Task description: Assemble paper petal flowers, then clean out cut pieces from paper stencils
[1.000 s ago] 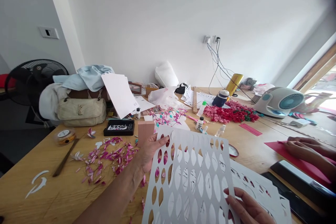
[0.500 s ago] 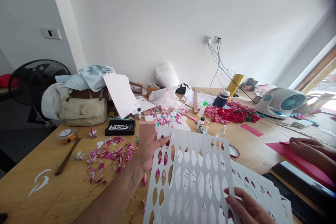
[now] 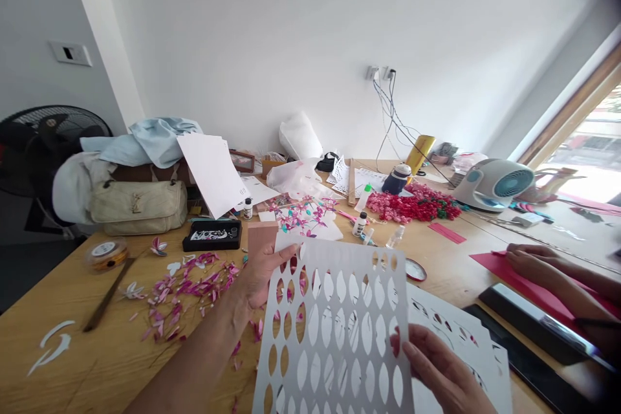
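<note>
A white wall backed the wooden table, over whose near side a perforated white sheet lay directly between the fingers of both hands, its long axis apparently running toward the wall, its lower end out of view. The left hand pinched the upper left corner, thumb in front, while the right hand gripped the right edge lower down. Cut sheets crowded the right hand; beyond the pink petals, wood showed toward the table's left edge.
</note>
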Demonstrator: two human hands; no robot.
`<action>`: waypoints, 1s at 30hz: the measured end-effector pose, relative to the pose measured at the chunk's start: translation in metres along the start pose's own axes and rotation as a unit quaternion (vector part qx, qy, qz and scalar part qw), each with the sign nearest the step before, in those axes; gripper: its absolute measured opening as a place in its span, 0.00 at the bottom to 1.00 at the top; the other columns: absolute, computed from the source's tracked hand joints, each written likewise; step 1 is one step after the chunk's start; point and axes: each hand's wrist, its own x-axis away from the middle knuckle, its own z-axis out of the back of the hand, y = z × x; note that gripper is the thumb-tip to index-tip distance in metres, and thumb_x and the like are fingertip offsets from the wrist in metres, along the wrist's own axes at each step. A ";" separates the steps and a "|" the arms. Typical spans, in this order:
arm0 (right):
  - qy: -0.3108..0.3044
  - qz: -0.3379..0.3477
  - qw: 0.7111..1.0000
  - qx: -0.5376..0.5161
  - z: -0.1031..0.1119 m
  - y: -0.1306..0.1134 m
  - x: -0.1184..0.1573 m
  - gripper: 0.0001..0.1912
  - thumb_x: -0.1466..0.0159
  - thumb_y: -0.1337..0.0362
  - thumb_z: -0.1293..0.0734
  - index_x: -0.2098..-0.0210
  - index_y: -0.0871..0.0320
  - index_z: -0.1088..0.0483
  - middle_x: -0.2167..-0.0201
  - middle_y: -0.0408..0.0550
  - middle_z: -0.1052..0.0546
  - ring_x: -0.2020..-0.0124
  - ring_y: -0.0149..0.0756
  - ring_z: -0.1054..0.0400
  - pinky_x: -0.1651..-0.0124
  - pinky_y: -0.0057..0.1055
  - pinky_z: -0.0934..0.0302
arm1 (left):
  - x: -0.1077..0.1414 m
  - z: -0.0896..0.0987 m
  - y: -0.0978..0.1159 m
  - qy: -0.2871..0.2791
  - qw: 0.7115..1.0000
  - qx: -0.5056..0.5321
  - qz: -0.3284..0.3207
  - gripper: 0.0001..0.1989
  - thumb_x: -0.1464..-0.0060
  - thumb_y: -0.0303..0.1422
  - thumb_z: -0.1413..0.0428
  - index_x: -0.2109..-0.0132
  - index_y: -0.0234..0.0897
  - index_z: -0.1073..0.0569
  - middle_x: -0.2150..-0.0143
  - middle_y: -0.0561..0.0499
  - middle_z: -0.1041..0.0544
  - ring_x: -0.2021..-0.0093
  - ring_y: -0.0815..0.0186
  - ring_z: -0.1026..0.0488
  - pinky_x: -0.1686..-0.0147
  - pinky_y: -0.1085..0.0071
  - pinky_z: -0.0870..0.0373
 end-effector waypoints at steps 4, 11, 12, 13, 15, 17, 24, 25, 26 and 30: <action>0.009 0.030 0.994 -0.107 0.004 -0.018 -0.018 0.19 0.45 0.52 0.35 0.58 0.54 0.32 0.57 0.49 0.27 0.54 0.43 0.35 0.53 0.34 0.42 | -0.001 0.000 -0.001 -0.009 1.000 0.005 0.009 0.12 0.56 0.34 0.40 0.64 0.31 0.29 0.72 0.46 0.24 0.75 0.63 0.27 0.73 0.65 0.29; -0.078 0.064 0.968 -0.231 0.005 -0.056 -0.055 0.17 0.48 0.59 0.31 0.59 0.56 0.32 0.63 0.48 0.26 0.65 0.35 0.32 0.65 0.28 0.39 | 0.000 -0.001 0.001 -0.005 0.999 0.030 0.013 0.08 0.55 0.30 0.41 0.67 0.30 0.28 0.74 0.47 0.24 0.76 0.65 0.27 0.72 0.66 0.28; -0.091 0.055 0.963 -0.248 0.004 -0.056 -0.059 0.15 0.48 0.60 0.31 0.62 0.56 0.31 0.66 0.47 0.26 0.69 0.33 0.33 0.68 0.26 0.40 | 0.000 -0.001 0.001 -0.003 0.999 0.034 0.014 0.07 0.55 0.29 0.41 0.67 0.30 0.28 0.74 0.47 0.24 0.76 0.65 0.27 0.72 0.66 0.28; -0.097 0.045 0.957 -0.269 0.003 -0.054 -0.062 0.13 0.49 0.60 0.30 0.64 0.56 0.30 0.67 0.45 0.26 0.72 0.31 0.33 0.71 0.25 0.41 | -0.001 -0.001 0.001 -0.001 0.999 0.037 0.014 0.07 0.55 0.29 0.41 0.67 0.30 0.28 0.73 0.47 0.24 0.76 0.65 0.27 0.72 0.66 0.28; -0.099 0.019 0.944 -0.316 -0.003 -0.048 -0.067 0.12 0.51 0.59 0.29 0.67 0.56 0.29 0.68 0.45 0.26 0.73 0.31 0.33 0.71 0.25 0.40 | -0.001 0.000 0.001 -0.006 0.999 0.038 0.021 0.07 0.55 0.29 0.41 0.66 0.30 0.28 0.73 0.46 0.23 0.75 0.64 0.26 0.72 0.67 0.29; -0.091 -0.008 0.930 -0.357 -0.010 -0.039 -0.069 0.14 0.54 0.60 0.27 0.68 0.56 0.28 0.69 0.45 0.25 0.72 0.33 0.32 0.69 0.27 0.38 | -0.002 0.000 0.001 -0.013 0.999 0.036 0.028 0.08 0.55 0.30 0.41 0.67 0.31 0.28 0.73 0.47 0.24 0.76 0.65 0.27 0.73 0.67 0.29; -0.073 -0.016 0.943 -0.323 -0.008 -0.021 -0.080 0.17 0.52 0.57 0.29 0.64 0.55 0.29 0.66 0.49 0.24 0.66 0.41 0.30 0.63 0.35 0.36 | -0.004 0.003 -0.001 -0.045 0.998 0.008 0.035 0.09 0.57 0.32 0.40 0.70 0.30 0.28 0.76 0.48 0.25 0.78 0.65 0.28 0.76 0.68 0.30; -0.046 0.013 0.952 -0.303 -0.004 -0.024 -0.083 0.18 0.51 0.55 0.30 0.63 0.54 0.29 0.62 0.50 0.25 0.62 0.42 0.30 0.61 0.37 0.37 | -0.003 0.003 0.000 -0.051 0.998 0.001 0.029 0.09 0.56 0.33 0.40 0.70 0.30 0.28 0.76 0.48 0.25 0.79 0.66 0.29 0.76 0.69 0.31; -0.010 0.053 0.959 -0.278 0.000 -0.031 -0.085 0.18 0.50 0.54 0.30 0.62 0.54 0.30 0.60 0.50 0.26 0.59 0.44 0.32 0.60 0.37 0.37 | -0.003 0.003 0.000 -0.057 0.998 -0.007 0.022 0.10 0.56 0.34 0.40 0.70 0.30 0.28 0.76 0.48 0.25 0.79 0.67 0.29 0.76 0.70 0.31; 0.055 0.182 0.979 -0.077 0.002 -0.077 -0.080 0.17 0.52 0.54 0.30 0.64 0.54 0.28 0.61 0.51 0.25 0.55 0.46 0.34 0.57 0.37 0.39 | 0.002 -0.002 -0.001 -0.053 0.998 -0.035 -0.006 0.12 0.57 0.36 0.39 0.68 0.31 0.27 0.75 0.48 0.25 0.78 0.67 0.29 0.75 0.71 0.32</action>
